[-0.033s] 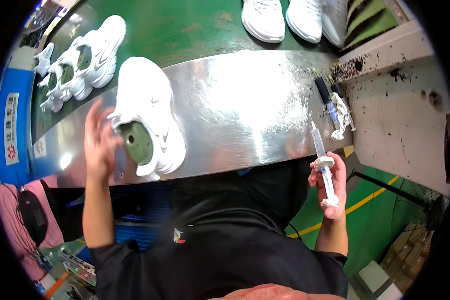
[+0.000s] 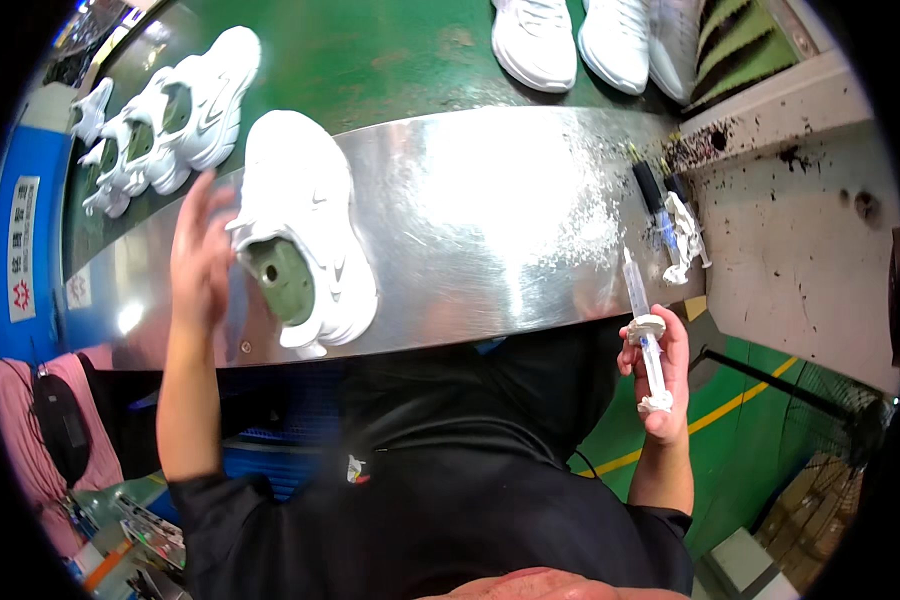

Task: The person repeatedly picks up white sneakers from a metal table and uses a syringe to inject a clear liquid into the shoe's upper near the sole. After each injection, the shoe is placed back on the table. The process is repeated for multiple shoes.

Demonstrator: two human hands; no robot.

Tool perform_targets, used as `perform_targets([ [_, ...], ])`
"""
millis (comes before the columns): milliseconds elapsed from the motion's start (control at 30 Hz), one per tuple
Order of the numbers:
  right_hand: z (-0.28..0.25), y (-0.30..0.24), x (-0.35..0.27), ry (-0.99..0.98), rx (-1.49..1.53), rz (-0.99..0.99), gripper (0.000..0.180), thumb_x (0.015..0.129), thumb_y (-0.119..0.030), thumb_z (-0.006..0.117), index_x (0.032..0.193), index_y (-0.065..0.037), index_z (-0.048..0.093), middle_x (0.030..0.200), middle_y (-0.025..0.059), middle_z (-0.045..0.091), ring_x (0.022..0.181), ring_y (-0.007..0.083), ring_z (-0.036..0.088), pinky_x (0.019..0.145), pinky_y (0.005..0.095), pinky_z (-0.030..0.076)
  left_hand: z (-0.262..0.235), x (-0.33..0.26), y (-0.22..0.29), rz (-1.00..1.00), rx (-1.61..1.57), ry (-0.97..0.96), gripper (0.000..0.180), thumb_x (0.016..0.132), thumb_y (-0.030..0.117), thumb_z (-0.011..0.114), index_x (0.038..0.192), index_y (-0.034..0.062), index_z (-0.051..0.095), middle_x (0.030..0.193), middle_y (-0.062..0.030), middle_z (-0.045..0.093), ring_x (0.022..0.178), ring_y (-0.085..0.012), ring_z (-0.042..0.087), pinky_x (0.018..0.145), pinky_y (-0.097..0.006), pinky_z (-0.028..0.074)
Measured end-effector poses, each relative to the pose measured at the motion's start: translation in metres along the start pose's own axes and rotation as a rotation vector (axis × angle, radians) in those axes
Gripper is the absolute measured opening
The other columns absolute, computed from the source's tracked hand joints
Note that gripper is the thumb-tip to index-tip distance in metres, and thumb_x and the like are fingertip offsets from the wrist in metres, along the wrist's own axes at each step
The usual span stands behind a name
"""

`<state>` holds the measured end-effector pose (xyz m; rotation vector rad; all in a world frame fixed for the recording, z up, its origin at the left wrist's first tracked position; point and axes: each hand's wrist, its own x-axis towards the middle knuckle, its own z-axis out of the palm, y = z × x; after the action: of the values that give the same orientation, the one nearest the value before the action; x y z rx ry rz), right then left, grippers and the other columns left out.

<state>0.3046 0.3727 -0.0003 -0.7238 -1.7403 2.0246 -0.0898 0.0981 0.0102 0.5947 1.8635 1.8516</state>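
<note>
A white sneaker (image 2: 312,190) with a green shoe last (image 2: 282,285) in its opening lies on the metal plate (image 2: 450,290), toe pointing away from me. Just left of its heel, my left hand (image 2: 202,265) hovers with fingers apart, slightly blurred and holding nothing. Off the plate's near edge at the right, my right hand (image 2: 665,365) is wrapped round a clear syringe (image 2: 637,285), its tip pointing away from me. White residue coats the syringe's collar and plunger end.
More white sneakers (image 2: 215,110) with green lasts stand in a row at the far left. Several others (image 2: 535,45) stand at the far right. A black-handled brush (image 2: 650,190) and a white-smeared tool (image 2: 682,240) lie by the stained machine wall (image 2: 790,210).
My left hand has moved slightly away from me beside the sneaker. My right hand keeps its hold on the syringe, and the whole view has shifted a little.
</note>
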Motion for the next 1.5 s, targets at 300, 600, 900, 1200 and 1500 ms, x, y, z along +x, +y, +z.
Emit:
perform_targets([
  [300, 0.035, -0.012, -0.013, -0.002, -0.136, 0.035, 0.126, 0.046, -0.075, 0.074, 0.137, 0.000, 0.029, 0.114, 0.0101, 0.048, 0.088, 0.0142, 0.047, 0.075, 0.0265, 0.038, 0.009, 0.110, -0.022, -0.054, 0.482, -0.237, 0.051, 0.082, 0.040, 0.064, 0.105, -0.0035, 0.050, 0.098, -0.0118, 0.057, 0.088, -0.0159, 0.054, 0.079, -0.030, 0.045],
  [600, 0.106, -0.073, 0.055, -0.429, 0.537, -0.068, 0.123, 0.044, -0.076, 0.072, 0.135, -0.006, 0.029, 0.114, 0.0178, 0.050, 0.087, 0.0214, 0.051, 0.067, 0.0318, 0.036, 0.043, 0.027, 0.019, -0.023, -0.804, -0.283, 0.044, 0.074, 0.003, 0.068, 0.116, 0.0005, 0.051, 0.103, -0.0094, 0.062, 0.093, -0.0168, 0.061, 0.083, -0.032, 0.051],
  [900, 0.171, -0.107, 0.092, -0.735, 0.667, -0.102, 0.099, 0.063, -0.073, 0.066, 0.126, -0.002, 0.037, 0.103, 0.0195, 0.051, 0.084, 0.0269, 0.054, 0.063, 0.0353, 0.033, 0.039, 0.007, 0.014, -0.056, -0.815, -0.385, 0.067, 0.059, 0.004, 0.079, 0.120, 0.0043, 0.051, 0.111, -0.0110, 0.060, 0.104, -0.0216, 0.058, 0.091, -0.035, 0.046],
  [1200, 0.191, -0.116, 0.095, -0.773, 0.551, -0.084, 0.096, 0.064, -0.076, 0.062, 0.125, -0.004, 0.039, 0.098, 0.0214, 0.054, 0.079, 0.0270, 0.052, 0.061, 0.0353, 0.035, 0.037, 0.000, 0.019, 0.045, -0.738, -0.474, 0.064, 0.055, 0.005, 0.085, 0.112, 0.0038, 0.056, 0.109, -0.0102, 0.060, 0.103, -0.0188, 0.058, 0.089, -0.033, 0.046],
  [1500, 0.196, -0.118, 0.093, -0.701, 0.536, -0.054, 0.096, 0.064, -0.077, 0.061, 0.123, -0.004, 0.041, 0.095, 0.0209, 0.055, 0.078, 0.0256, 0.050, 0.062, 0.0344, 0.036, 0.038, -0.002, 0.020, 0.070, -0.745, -0.469, 0.063, 0.056, 0.007, 0.085, 0.112, 0.0037, 0.055, 0.109, -0.0099, 0.060, 0.103, -0.0181, 0.057, 0.088, -0.032, 0.046],
])
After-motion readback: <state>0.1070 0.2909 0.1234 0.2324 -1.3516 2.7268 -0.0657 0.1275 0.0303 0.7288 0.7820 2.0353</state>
